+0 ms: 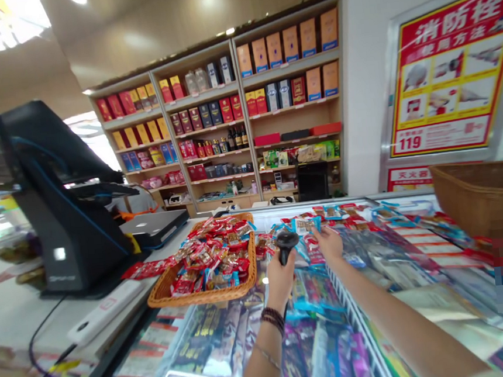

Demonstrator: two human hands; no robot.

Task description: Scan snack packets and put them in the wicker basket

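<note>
Closed round the handle of a black handheld scanner (286, 241) is my left hand (280, 277), with dark beads on its wrist. To its right, my right hand (328, 243) has its fingertips pinched on a small light-blue and white snack packet (305, 225). A red packet (313, 249) lies just below those fingers. More red and blue packets (355, 217) are spread over the glass freezer top behind. Left of my hands, a wicker basket (254, 264) is heaped with similar small packets.
A black checkout terminal (67, 198) and a flat scale (155, 225) stand on the left counter, near a white device (106, 312). A brown basket (476, 192) is at the right. Shelves of boxes (210, 114) line the back. Packaged goods show under the glass.
</note>
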